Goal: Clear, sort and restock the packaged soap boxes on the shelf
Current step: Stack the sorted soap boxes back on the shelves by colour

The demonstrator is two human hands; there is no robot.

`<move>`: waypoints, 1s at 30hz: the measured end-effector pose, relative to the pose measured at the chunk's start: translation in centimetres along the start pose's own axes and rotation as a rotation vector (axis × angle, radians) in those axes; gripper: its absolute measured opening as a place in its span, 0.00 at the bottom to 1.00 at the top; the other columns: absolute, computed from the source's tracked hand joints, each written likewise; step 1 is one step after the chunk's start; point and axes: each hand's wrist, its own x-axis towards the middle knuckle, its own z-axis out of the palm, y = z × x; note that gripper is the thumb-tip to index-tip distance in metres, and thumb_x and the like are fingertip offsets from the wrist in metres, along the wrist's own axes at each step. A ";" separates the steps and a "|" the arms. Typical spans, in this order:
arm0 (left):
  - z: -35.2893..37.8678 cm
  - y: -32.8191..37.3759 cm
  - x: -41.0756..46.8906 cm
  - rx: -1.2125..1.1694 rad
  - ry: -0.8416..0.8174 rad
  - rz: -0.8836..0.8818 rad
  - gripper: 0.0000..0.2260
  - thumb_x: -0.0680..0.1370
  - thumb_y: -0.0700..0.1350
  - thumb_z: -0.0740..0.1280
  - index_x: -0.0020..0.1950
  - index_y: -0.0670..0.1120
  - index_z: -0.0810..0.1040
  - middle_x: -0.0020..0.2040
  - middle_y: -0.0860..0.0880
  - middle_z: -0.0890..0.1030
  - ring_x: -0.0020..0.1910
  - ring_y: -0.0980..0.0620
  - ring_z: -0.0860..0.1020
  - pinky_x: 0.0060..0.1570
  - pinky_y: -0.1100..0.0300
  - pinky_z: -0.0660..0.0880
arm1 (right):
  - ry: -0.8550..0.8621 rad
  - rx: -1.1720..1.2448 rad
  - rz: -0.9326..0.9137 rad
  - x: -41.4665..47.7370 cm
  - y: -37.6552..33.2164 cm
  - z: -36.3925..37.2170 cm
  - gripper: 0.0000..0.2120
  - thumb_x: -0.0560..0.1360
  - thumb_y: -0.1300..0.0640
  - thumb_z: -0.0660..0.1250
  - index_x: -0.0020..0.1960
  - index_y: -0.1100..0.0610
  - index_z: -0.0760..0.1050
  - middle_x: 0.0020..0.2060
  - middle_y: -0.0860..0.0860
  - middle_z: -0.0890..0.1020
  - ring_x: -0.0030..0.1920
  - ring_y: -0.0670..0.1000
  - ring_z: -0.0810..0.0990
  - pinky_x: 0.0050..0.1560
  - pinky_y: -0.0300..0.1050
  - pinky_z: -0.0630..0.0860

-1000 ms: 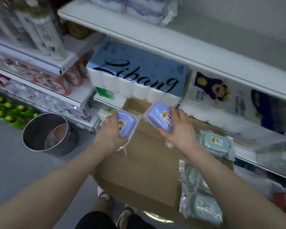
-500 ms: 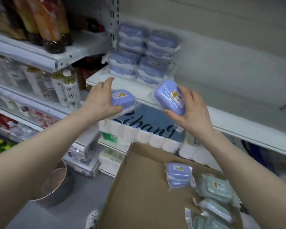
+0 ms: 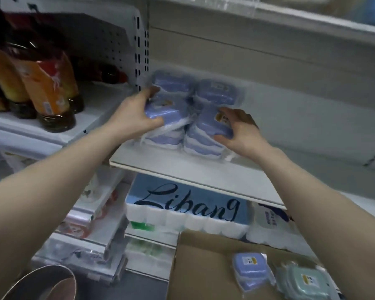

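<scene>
Both hands are up at the white shelf (image 3: 182,169), each closed around a lilac, plastic-wrapped soap box. The left hand (image 3: 136,118) grips the left soap box (image 3: 167,110) from its left end, fingers curled over the top and thumb pressed along the front edge. That box sits on the front-left stack (image 3: 162,139) of the same lilac boxes. The right hand (image 3: 240,131) holds the right soap box (image 3: 210,124) from its right end, fingers over the yellow label and thumb underneath. This box rests on the front-right stack (image 3: 201,148). The two held boxes lie side by side, nearly touching. Just behind them stand two more rear stacks (image 3: 217,92) of lilac boxes against the back panel; motion blur softens their edges.

Below the shelf lies a blue "Libang" toilet-paper pack (image 3: 186,204). In front of it is an open cardboard carton (image 3: 204,273) holding one lilac soap box (image 3: 249,267) and, beside it to the right, pale green soap boxes (image 3: 305,280). Orange-labelled bottles (image 3: 48,89) stand on the neighbouring shelf at left, and a metal bucket's (image 3: 41,282) rim shows at the lower left.
</scene>
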 end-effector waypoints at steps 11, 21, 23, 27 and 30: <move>1.8 -4.9 6.2 0.287 -0.129 0.429 0.22 0.74 0.45 0.62 0.68 0.53 0.75 0.66 0.48 0.75 0.68 0.42 0.69 0.69 0.49 0.63 | 0.030 -0.140 -0.023 1.6 -0.7 1.4 0.26 0.75 0.49 0.65 0.73 0.47 0.68 0.72 0.57 0.68 0.71 0.61 0.66 0.66 0.57 0.69; 5.4 -5.4 4.5 0.525 0.003 0.575 0.34 0.67 0.52 0.75 0.70 0.46 0.69 0.67 0.43 0.72 0.64 0.39 0.69 0.67 0.44 0.60 | 0.184 -0.280 -0.121 0.7 -2.1 4.6 0.31 0.73 0.40 0.64 0.72 0.52 0.66 0.66 0.57 0.70 0.67 0.62 0.68 0.64 0.58 0.67; 5.7 -5.6 5.0 0.513 0.035 0.577 0.35 0.65 0.48 0.77 0.70 0.47 0.70 0.66 0.43 0.73 0.63 0.39 0.69 0.66 0.44 0.61 | 0.193 -0.310 -0.140 1.0 -1.5 5.0 0.33 0.72 0.46 0.70 0.73 0.54 0.65 0.67 0.59 0.70 0.67 0.64 0.68 0.64 0.59 0.67; 6.1 -5.8 5.7 0.511 0.063 0.612 0.34 0.65 0.47 0.78 0.69 0.46 0.71 0.66 0.43 0.74 0.62 0.38 0.70 0.64 0.43 0.64 | 0.203 -0.332 -0.142 1.9 -0.9 5.5 0.35 0.71 0.49 0.73 0.73 0.54 0.63 0.66 0.60 0.71 0.65 0.66 0.70 0.61 0.60 0.69; 6.0 -5.9 5.7 0.522 0.071 0.630 0.33 0.67 0.48 0.77 0.70 0.46 0.71 0.66 0.42 0.73 0.62 0.38 0.71 0.65 0.43 0.64 | 0.201 -0.355 -0.148 2.0 -1.0 5.5 0.34 0.72 0.48 0.72 0.73 0.54 0.61 0.66 0.60 0.71 0.65 0.65 0.71 0.61 0.60 0.68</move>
